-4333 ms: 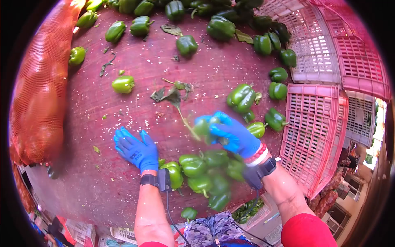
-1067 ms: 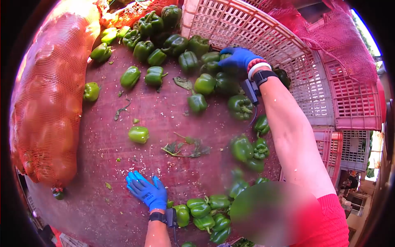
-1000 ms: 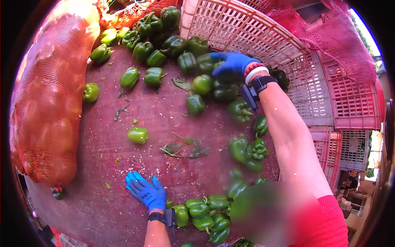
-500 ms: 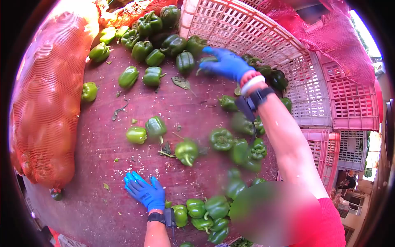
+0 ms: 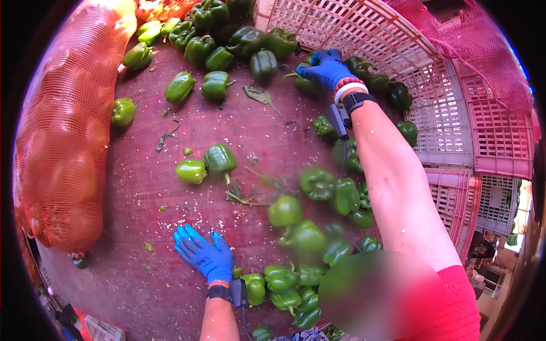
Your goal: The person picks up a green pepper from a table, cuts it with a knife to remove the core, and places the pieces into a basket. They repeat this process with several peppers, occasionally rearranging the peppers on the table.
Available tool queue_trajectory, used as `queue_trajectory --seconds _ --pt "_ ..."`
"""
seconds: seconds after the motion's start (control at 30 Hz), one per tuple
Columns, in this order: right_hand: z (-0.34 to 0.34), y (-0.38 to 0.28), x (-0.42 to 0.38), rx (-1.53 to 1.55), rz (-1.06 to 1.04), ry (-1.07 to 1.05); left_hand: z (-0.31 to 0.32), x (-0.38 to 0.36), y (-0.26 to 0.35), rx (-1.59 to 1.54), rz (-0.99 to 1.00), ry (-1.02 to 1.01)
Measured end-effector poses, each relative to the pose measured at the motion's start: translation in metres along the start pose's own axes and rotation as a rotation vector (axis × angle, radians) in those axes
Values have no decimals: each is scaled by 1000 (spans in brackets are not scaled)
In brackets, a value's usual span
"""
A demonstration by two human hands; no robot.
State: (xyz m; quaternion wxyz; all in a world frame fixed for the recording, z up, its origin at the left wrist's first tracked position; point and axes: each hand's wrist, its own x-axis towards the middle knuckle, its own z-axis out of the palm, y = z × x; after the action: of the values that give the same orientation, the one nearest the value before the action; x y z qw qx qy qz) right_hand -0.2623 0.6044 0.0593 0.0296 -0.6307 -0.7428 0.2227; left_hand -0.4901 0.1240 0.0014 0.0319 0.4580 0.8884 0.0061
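Note:
My left hand (image 5: 206,254), in a blue glove, lies on the reddish table with its fingers stretched out and holds nothing. Just right of its wrist is a cluster of green bell peppers, among them a pale one (image 5: 254,288). At the far right of the table my right hand (image 5: 327,69), gloved in blue too, has its fingers curled over a green bell pepper (image 5: 307,85); part of that pepper is hidden under the hand. Darker peppers (image 5: 377,83) lie beyond it against the crate. Two bell peppers, a yellowish-green one (image 5: 191,171) and a greener one (image 5: 220,158), rest mid-table.
A full orange mesh sack (image 5: 65,136) stands along the left side. White plastic crates (image 5: 364,34) and pink crates (image 5: 495,125) line the right, with red netting (image 5: 483,62) over them. More peppers (image 5: 207,51) heap at the back. Seeds and leaf scraps (image 5: 259,95) litter the table (image 5: 148,199).
My right hand has moved right and slightly away, its outstretched fingers now curled over a pepper. Several peppers on the near right have rolled or shifted right. My left hand stays nearly in place.

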Motion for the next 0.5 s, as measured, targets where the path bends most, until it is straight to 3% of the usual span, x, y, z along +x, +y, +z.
queue_trajectory --seconds 0.07,0.13,0.17,0.27,0.4,0.47,0.5 --pt "-26 -7 6 -75 -227 -281 -1 2 -1 11 4 1" --pt "-57 -15 -34 518 58 -788 1 0 0 14 2 -3" --pt "-73 -27 -63 586 4 -735 2 -1 -1 20 8 -1" --pt "-66 -5 -49 250 -264 -21 -1 2 1 29 12 8" --pt "-3 3 6 293 -336 -3 -1 2 2 40 23 24" --pt "60 -12 -14 412 -255 -231 0 0 0 34 37 26" --pt "63 -48 -52 74 -198 -240 1 1 0 28 41 29"
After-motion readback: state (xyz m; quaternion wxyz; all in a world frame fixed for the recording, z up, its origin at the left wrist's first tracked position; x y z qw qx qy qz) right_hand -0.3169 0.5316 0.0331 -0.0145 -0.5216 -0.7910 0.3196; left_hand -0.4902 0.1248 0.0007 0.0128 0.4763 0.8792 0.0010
